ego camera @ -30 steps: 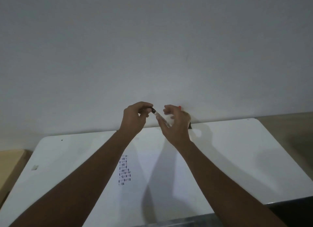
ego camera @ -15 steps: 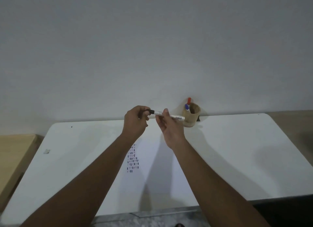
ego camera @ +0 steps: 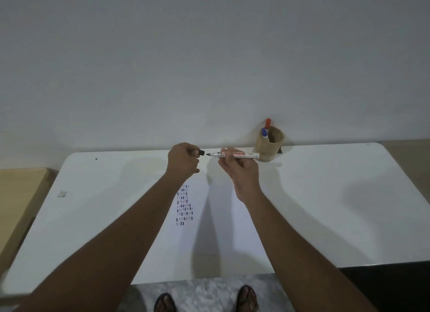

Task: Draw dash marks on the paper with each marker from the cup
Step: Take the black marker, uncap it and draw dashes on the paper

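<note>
Just above the centre of the frame, our right hand (ego camera: 242, 169) pinches the white marker (ego camera: 235, 154) level, its bare tip pointing left. Our left hand (ego camera: 183, 161) is curled around the black cap (ego camera: 201, 152), just clear of that tip. The cup (ego camera: 270, 144) stands right of the marker, holding what look like red and blue markers. Dash marks (ego camera: 185, 204) sit on the paper (ego camera: 221, 230) below, on the white table (ego camera: 337, 207).

White table (ego camera: 325, 207): paper (ego camera: 223, 230) with dash marks (ego camera: 185, 204) lies mid-table, reaching the near edge; brown cup (ego camera: 270, 146) stands at far edge, right of centre.
</note>
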